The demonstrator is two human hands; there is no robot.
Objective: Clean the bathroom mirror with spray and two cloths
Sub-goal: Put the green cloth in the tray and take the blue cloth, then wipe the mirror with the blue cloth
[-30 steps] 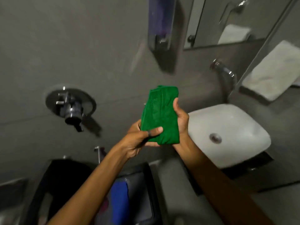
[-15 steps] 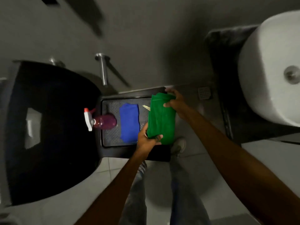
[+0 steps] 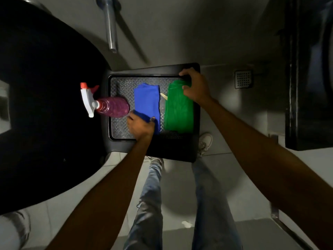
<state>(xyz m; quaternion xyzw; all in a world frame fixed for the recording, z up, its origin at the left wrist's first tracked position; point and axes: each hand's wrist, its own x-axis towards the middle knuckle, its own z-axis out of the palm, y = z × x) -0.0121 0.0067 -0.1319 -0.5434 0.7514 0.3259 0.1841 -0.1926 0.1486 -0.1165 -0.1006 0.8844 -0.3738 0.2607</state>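
Note:
A black tray [image 3: 180, 147] lies below me on a dark stand. On it, from left to right: a spray bottle [image 3: 108, 105] with purple liquid and a white-and-red trigger, a folded blue cloth [image 3: 146, 100] and a folded green cloth [image 3: 178, 112]. My left hand [image 3: 141, 125] pinches the near corner of the blue cloth, which still lies on the tray. My right hand [image 3: 195, 86] rests on the far end of the green cloth, fingers curled over it at the tray's rim. The mirror is out of view.
A black toilet lid [image 3: 45, 105] fills the left side. A chrome pipe [image 3: 110, 26] comes down the wall behind the tray. A floor drain [image 3: 243, 79] lies right of the tray, a dark cabinet [image 3: 306, 69] further right. My legs and shoes stand on the tiled floor.
My view dropped from the sink and wall to the tray. Both hands lowered the green cloth onto the tray's right side. My left hand let go of it and took the blue cloth's corner.

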